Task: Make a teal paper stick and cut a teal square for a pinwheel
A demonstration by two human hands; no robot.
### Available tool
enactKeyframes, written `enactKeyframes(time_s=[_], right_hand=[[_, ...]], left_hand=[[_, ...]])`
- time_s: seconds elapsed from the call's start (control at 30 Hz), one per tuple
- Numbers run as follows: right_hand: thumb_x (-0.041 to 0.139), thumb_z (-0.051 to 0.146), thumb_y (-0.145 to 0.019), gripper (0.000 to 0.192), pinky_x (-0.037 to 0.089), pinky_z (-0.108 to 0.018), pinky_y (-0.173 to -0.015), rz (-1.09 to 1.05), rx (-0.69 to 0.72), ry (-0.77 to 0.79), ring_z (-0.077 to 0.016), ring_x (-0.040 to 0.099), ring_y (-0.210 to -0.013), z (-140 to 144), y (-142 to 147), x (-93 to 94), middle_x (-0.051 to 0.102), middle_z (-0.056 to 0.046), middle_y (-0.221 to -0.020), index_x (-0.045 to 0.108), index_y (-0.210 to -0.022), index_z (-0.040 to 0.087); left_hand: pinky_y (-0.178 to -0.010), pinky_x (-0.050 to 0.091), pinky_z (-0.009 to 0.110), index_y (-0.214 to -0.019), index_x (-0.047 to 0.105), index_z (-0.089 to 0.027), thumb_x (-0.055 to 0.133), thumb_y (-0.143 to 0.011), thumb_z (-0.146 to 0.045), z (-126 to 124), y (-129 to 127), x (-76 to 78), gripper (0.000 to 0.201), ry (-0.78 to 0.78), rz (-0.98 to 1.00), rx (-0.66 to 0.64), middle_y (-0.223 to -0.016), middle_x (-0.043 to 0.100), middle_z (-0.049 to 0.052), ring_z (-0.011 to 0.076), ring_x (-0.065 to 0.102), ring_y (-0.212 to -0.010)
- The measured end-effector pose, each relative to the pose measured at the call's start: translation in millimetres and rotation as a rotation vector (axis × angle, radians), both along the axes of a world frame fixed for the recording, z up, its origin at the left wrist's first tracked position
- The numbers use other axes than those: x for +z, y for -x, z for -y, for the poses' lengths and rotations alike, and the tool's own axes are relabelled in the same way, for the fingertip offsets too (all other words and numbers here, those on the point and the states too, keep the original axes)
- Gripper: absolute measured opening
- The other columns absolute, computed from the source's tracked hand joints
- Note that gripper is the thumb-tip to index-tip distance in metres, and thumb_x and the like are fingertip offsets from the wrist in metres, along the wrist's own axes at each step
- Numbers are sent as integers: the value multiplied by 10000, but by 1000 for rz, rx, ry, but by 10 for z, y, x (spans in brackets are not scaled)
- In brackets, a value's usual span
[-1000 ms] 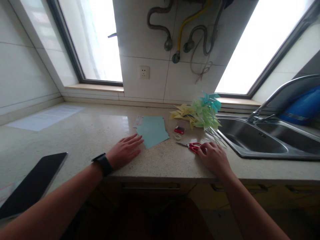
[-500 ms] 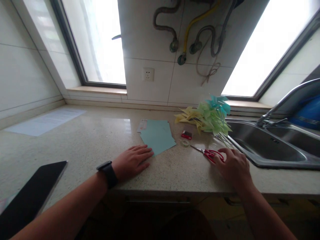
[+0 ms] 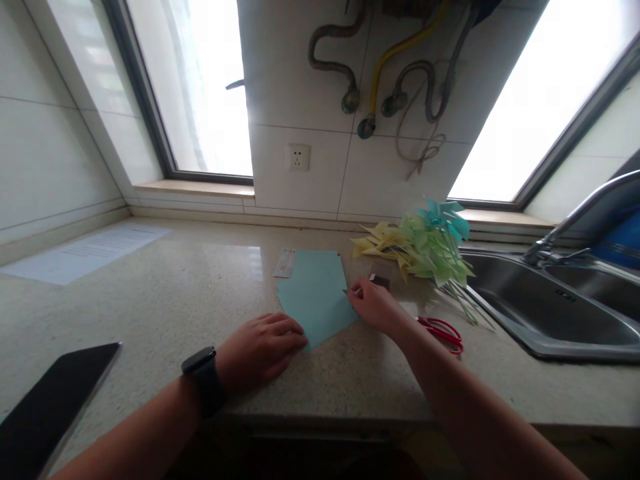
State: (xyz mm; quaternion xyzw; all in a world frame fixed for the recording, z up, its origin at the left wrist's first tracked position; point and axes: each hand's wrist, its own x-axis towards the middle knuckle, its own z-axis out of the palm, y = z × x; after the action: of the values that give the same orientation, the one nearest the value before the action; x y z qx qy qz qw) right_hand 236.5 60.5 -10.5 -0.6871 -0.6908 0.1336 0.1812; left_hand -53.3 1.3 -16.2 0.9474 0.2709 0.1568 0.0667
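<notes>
Currently | left hand (image 3: pixel 265 347) palm-down | right hand (image 3: pixel 373 303) curled at blue paper (image 3: pixel 315 290)

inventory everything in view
paper: count unclear, pale blue, centre
card: 1, whitish, beside paper
box: 1, dark, right of paper
counter: 1, beige, beneath
sink: 1, steel, right
faucet: 1, silver, behind sink
scissors: 1, red-handled, left of sink
pinwheels: several, multicoloured, by sink
printout: 1, white, far left
tablet-like device: 1, black, near left
windows: 2, white, back
socket: 1, white, back
hoses: 3, grey/yellow, top
watch: 1, black, left wrist
left hand, right hand: 1 each, bare, at paper
</notes>
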Motion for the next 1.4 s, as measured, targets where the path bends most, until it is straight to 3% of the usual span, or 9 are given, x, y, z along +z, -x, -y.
enactKeyframes(time_s=[0.27, 0.53, 0.87, 1.07, 1.23, 1.33, 1.4], right_hand=[[617, 345, -979, 329, 566, -448, -893, -170, -42, 131, -237, 649, -1064, -243, 80, -44, 621, -101, -1280, 602, -1265, 183], [627, 348, -972, 342, 572, -447, -877, -418, 47, 323, -241, 655, -1052, -281, 53, 134, 628, -98, -1261, 602, -1262, 169], [621, 349, -976, 341, 571, -447, -880, -563, 16, 172, -238, 653, -1055, -576, -35, 264, 625, -100, -1267, 597, -1268, 175], [625, 347, -974, 352, 572, -450, -879, -382, -94, 19, -242, 653, -1057, -835, 72, 124, 622, -101, -1271, 591, -1278, 173], [618, 353, -975, 331, 543, -464, -930, -72, -100, -113, -250, 636, -1096, -760, 129, 47, 613, -112, -1293, 608, -1259, 183], [627, 441, -942, 380, 425, -518, -1040, 83, -22, -160, -341, 555, -1216, -634, 174, 49, 579, -195, -1310, 677, -1186, 153], [655, 563, -877, 513, 328, -578, -1081, 155, 45, -188, -420, 459, -1299, -564, 221, 43, 525, -223, -1375, 696, -1193, 162]], left_hand=[[-989, 505, 429, -1199, 639, -248, 573, -887, -115, -4, -4, 7, 345, 34, -3, -9, -1204, 673, 44, 240, 624, -1098], [-980, 498, 440, -1187, 632, -248, 569, -884, -108, -23, -5, -23, 339, 32, 12, 0, -1187, 671, 44, 248, 620, -1090], [-938, 497, 397, -1104, 638, -231, 553, -869, -86, -2, -24, 48, 289, 6, 74, -40, -1080, 695, 52, 233, 630, -1020], [-840, 490, 383, -927, 617, -202, 558, -846, -117, 0, -13, 44, 131, 72, 59, -67, -974, 681, 43, 225, 612, -910], [-793, 472, 379, -903, 601, -206, 565, -816, -112, -9, -3, 26, 133, 88, 74, -38, -923, 668, 32, 220, 587, -867], [-795, 470, 377, -916, 610, -212, 567, -814, -115, -13, -7, 25, 147, 97, 78, -26, -920, 669, 33, 217, 582, -860], [-796, 471, 376, -926, 616, -215, 565, -823, -119, -12, -14, 29, 150, 101, 78, -23, -921, 670, 34, 216, 579, -858]])
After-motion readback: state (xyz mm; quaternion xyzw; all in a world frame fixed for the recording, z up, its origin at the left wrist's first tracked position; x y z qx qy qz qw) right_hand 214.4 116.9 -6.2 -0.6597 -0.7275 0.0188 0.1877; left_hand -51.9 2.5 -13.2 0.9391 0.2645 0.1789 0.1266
